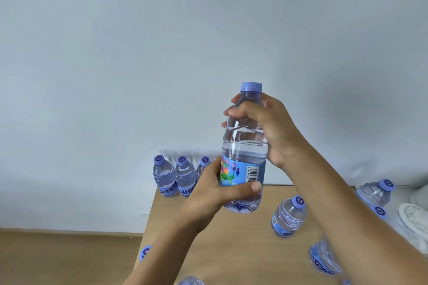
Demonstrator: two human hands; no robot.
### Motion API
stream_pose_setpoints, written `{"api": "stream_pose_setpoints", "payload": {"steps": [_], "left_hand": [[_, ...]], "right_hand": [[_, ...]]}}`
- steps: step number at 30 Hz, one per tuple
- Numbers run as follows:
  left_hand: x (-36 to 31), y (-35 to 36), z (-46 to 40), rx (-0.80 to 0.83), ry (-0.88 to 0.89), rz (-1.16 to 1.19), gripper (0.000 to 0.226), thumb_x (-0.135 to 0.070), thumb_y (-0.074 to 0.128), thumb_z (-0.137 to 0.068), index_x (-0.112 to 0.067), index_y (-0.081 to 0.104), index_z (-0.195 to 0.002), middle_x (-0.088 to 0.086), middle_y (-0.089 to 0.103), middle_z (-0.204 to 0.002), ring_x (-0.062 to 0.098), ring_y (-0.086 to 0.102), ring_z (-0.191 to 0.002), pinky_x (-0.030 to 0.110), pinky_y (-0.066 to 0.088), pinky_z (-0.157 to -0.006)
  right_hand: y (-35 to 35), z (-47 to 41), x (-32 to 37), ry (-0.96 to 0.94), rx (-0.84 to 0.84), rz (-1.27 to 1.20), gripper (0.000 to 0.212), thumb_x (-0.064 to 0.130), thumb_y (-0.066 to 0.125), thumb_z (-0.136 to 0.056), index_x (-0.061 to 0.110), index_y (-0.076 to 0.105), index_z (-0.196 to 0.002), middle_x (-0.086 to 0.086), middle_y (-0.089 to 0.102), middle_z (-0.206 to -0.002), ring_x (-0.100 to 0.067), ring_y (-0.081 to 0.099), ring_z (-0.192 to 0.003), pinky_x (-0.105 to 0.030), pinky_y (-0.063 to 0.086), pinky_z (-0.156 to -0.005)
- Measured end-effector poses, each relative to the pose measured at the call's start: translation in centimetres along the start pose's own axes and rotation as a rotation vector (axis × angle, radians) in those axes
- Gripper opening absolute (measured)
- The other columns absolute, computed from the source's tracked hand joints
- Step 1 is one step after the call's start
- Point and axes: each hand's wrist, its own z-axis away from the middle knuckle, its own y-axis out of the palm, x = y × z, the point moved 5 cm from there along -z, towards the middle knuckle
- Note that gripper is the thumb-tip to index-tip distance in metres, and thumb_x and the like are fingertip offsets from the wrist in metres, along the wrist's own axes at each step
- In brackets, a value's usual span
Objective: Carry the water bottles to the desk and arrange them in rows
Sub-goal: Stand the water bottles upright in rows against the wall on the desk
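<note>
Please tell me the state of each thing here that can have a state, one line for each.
Held water bottle: upright, capped, lifted above the desk.
Left hand: grips the bottle's lower part.
Right hand: grips its upper part.
Bottles at the wall: standing in a row, capped.
Bottle at the middle: standing alone, capped.
Wooden desk: bears the bottles.

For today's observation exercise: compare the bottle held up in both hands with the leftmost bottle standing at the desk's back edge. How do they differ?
The held bottle is lifted above the desk; the leftmost bottle stands on it. The left hand grips the held bottle low and the right hand grips it near the neck; nothing touches the leftmost bottle. Both are upright, clear, blue-capped and blue-labelled.
</note>
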Motion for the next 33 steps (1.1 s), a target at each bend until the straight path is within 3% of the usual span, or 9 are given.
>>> {"api": "stream_pose_setpoints", "payload": {"steps": [4, 8, 11, 13, 18, 22, 25, 30, 33], "left_hand": [[-0.2, 0.0, 0.0, -0.018, -0.019, 0.01, 0.051, -0.02, 0.082, -0.064, -0.001, 0.061, -0.107, 0.003, 0.071, -0.082, 0.015, 0.067, -0.066, 0.018, 0.05, -0.054], [-0.1, 0.0, -0.2, -0.114, -0.004, -0.019, 0.048, -0.021, 0.084, -0.063, -0.007, 0.062, -0.104, 0.001, 0.073, -0.08, 0.016, 0.069, -0.067, 0.021, 0.052, -0.055], [0.1, -0.3, -0.5, -0.234, 0.044, -0.077, 0.049, -0.018, 0.087, -0.061, -0.013, 0.064, -0.104, 0.001, 0.076, -0.087, 0.017, 0.073, -0.076, 0.023, 0.056, -0.063], [0.2, -0.3, -0.5, -0.268, 0.067, -0.102, 0.05, -0.018, 0.088, -0.059, -0.017, 0.064, -0.103, 0.001, 0.076, -0.091, 0.018, 0.074, -0.082, 0.024, 0.058, -0.069], [0.5, -0.2, -0.4, -0.212, 0.07, -0.111, 0.057, -0.018, 0.091, -0.059, -0.015, 0.062, -0.108, 0.004, 0.075, -0.096, 0.021, 0.073, -0.086, 0.027, 0.059, -0.072], [0.0, 0.0, -0.4, -0.064, 0.024, -0.056, 0.062, -0.025, 0.088, -0.059, -0.003, 0.059, -0.11, 0.016, 0.07, -0.088, 0.024, 0.064, -0.073, 0.033, 0.053, -0.066], [-0.4, -0.2, -0.4, 0.012, 0.027, -0.067, 0.051, -0.026, 0.086, -0.06, -0.011, 0.064, -0.104, 0.015, 0.071, -0.093, 0.027, 0.065, -0.081, 0.04, 0.053, -0.075], [-0.6, -0.7, -0.8, -0.086, 0.028, -0.093, 0.061, -0.028, 0.087, -0.054, -0.008, 0.065, -0.107, 0.007, 0.076, -0.095, 0.019, 0.072, -0.086, 0.025, 0.056, -0.072], [-1.0, -0.6, -0.8, -0.17, 0.079, -0.134, 0.049, -0.026, 0.088, -0.056, -0.012, 0.066, -0.098, 0.004, 0.076, -0.087, 0.016, 0.072, -0.078, 0.024, 0.057, -0.065]], "right_hand": [[0.1, -0.2, 0.4, -0.029, 0.086, -0.062, 0.021, 0.009, 0.07, -0.064, 0.014, 0.065, -0.084, -0.008, 0.072, -0.081, -0.029, 0.073, -0.075, -0.034, 0.059, -0.066], [-0.1, -0.5, 0.2, -0.026, 0.025, 0.096, 0.026, 0.021, 0.075, -0.07, 0.016, 0.066, -0.094, -0.016, 0.073, -0.096, -0.031, 0.072, -0.085, -0.041, 0.059, -0.078], [-0.1, -0.2, 0.0, -0.055, -0.091, 0.21, 0.03, 0.028, 0.085, -0.073, 0.021, 0.066, -0.095, -0.003, 0.069, -0.093, -0.013, 0.07, -0.073, -0.028, 0.056, -0.064], [-0.2, 0.0, -0.5, -0.066, -0.176, 0.209, 0.031, 0.025, 0.086, -0.074, 0.019, 0.065, -0.096, 0.0, 0.068, -0.094, -0.012, 0.069, -0.07, -0.026, 0.056, -0.061], [-0.4, 0.4, -0.4, -0.096, -0.221, 0.152, 0.019, 0.008, 0.078, -0.074, 0.017, 0.062, -0.08, -0.002, 0.065, -0.07, -0.022, 0.065, -0.059, -0.028, 0.053, -0.053], [-0.5, 0.1, 0.4, -0.058, -0.125, 0.09, 0.016, 0.013, 0.075, -0.063, 0.021, 0.065, -0.073, -0.008, 0.066, -0.075, -0.028, 0.067, -0.069, -0.038, 0.055, -0.065], [-0.5, 0.0, 1.1, -0.073, -0.041, 0.048, 0.018, 0.016, 0.075, -0.059, 0.021, 0.068, -0.074, -0.011, 0.069, -0.082, -0.03, 0.071, -0.077, -0.04, 0.056, -0.071], [-0.3, -0.4, 1.4, -0.118, -0.006, 0.087, 0.018, 0.017, 0.075, -0.07, 0.019, 0.067, -0.086, -0.011, 0.073, -0.091, -0.032, 0.074, -0.087, -0.042, 0.058, -0.078], [-0.3, -0.5, 1.8, -0.158, -0.099, 0.213, 0.023, 0.028, 0.08, -0.072, 0.021, 0.066, -0.089, 0.005, 0.07, -0.085, -0.016, 0.071, -0.081, -0.03, 0.058, -0.071]]}}
